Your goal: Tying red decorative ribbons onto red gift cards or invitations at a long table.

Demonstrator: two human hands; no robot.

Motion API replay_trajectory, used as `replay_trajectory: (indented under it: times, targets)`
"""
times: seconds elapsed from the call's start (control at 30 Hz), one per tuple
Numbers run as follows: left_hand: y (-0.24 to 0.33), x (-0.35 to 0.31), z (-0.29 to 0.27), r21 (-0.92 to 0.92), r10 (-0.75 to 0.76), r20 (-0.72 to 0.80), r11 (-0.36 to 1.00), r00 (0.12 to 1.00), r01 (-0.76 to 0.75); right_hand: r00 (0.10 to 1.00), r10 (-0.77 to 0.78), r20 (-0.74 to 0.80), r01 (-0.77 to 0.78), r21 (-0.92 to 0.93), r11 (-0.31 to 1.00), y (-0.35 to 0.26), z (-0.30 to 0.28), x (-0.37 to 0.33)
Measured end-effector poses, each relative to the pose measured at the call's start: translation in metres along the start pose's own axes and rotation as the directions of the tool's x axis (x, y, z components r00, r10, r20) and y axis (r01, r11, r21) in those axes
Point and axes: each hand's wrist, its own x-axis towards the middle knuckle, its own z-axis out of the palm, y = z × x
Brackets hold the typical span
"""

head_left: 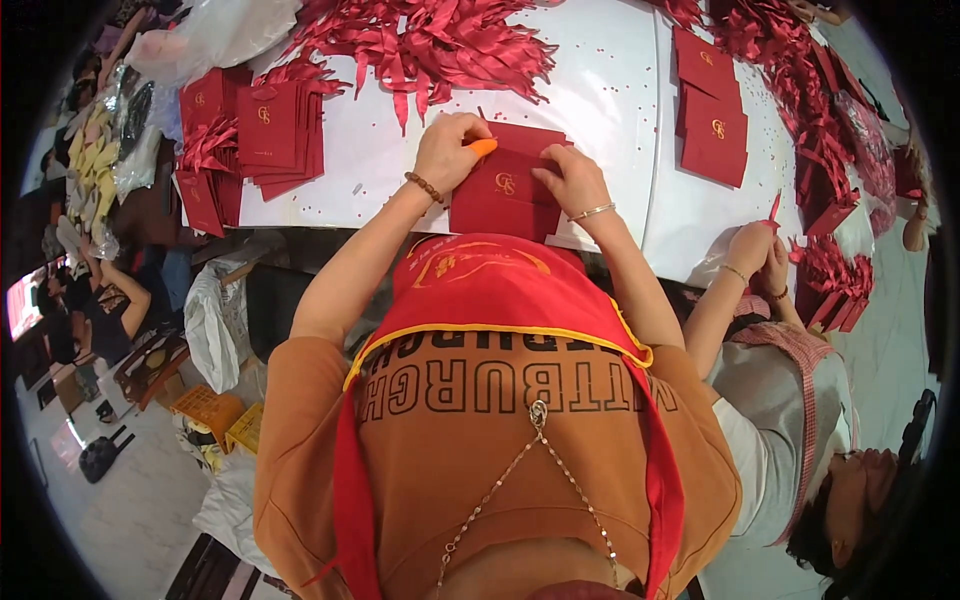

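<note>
A stack of flat red paper bags (478, 205), the top one with a gold emblem, lies at the table edge in front of me. Over the stack's upper left corner my left hand (446, 152) is closed, fingers curled. An orange piece (483, 147) shows at its thumb; whether it is worn or held I cannot tell. What its fingertips grip is hidden. My right hand (578, 184) has its thumb and bent fingers on the right side of the top bag. A short dark red strip sticks up beside my left fingers.
Red ribbons (430, 50) lie heaped at the far side of the white table (605, 90). More red bags stand in stacks at left (270, 130) and right (712, 130). At my right, a co-worker's hands (755, 250) hold a red ribbon. Small red bits dot the tabletop.
</note>
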Motion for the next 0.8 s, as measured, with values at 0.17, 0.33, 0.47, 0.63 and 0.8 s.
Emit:
replay_trajectory:
  times: [0.17,0.33,0.47,0.63,0.8]
  targets:
    - [0.02,-0.007,0.003,0.031,0.204,-0.098,0.979,0.974,-0.202,0.972,0.168,0.167,-0.202,0.208,0.957,0.016,0.005,0.012]
    - [0.017,-0.014,0.032,0.082,0.088,-0.021,0.993,0.996,-0.086,0.957,0.185,0.225,-0.253,0.329,0.91,0.015,0.014,0.021]
    - [0.005,-0.017,0.04,0.099,0.193,-0.034,0.977,0.981,-0.189,0.976,0.109,0.186,-0.162,0.302,0.939,0.018,0.018,0.02]
    - [0.003,-0.016,0.034,-0.125,0.043,-0.057,0.991,0.997,-0.05,0.957,0.144,0.251,-0.221,0.313,0.924,0.016,0.016,0.023]
    - [-0.006,-0.015,0.035,-0.272,-0.242,0.084,0.927,0.967,0.256,0.951,0.174,0.257,-0.256,0.334,0.907,0.011,0.015,0.022]
